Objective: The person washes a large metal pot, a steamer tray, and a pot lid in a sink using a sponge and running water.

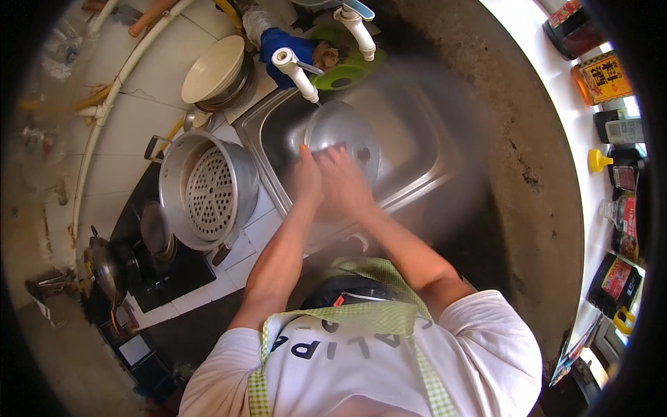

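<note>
Both my hands are over the near side of a stainless steel sink (406,120), close together at a round metal lid or shallow pan (336,122). The fingers of my left hand (308,174) reach the round piece's near left edge, its thumb or fingertip showing orange. My right hand (344,174) lies beside it, fingers stretched over the metal. Blur hides whether either hand grips the piece. Above its far edge hangs the spout of a white plastic tap (307,86), with a thin stream of water below.
Left of the sink stands an aluminium steamer pot (247,182) with a perforated plate (211,193). Stacked bowls (213,70), a green plastic basket (349,75) and a blue cloth or glove (281,52) lie beyond. A second tap (357,31) overhangs the sink; bottles (604,78) line a right-hand ledge.
</note>
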### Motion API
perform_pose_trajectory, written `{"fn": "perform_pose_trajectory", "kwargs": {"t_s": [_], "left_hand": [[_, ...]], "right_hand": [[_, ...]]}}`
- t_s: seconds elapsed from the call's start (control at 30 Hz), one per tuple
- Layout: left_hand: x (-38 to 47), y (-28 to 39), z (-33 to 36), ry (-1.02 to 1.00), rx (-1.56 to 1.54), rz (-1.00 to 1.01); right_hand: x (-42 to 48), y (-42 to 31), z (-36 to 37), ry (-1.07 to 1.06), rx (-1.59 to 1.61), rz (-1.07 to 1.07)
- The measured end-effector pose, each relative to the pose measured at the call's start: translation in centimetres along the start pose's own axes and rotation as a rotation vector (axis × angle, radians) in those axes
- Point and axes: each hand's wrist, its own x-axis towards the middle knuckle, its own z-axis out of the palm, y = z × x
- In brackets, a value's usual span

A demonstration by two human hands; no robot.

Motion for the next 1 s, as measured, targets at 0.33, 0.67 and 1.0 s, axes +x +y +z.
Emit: {"fn": "perform_pose_trajectory", "kwargs": {"t_s": [0.33,0.67,1.0], "left_hand": [[0.3,1.2,-0.5,-0.015,-0.197,-0.132],[-1.1,3.0,-0.5,-0.024,-0.337,-0.219],[-0.8,3.3,-0.1,-0.017,-0.395,-0.306]], "right_hand": [[-2.7,-1.4,0.2,-0.003,-0.015,-0.05],[-2.4,-1.8,-0.6,0.02,0.007,-0.081],[-0.7,-0.9,-0.1,-0.007,0.035,-0.009]]}}
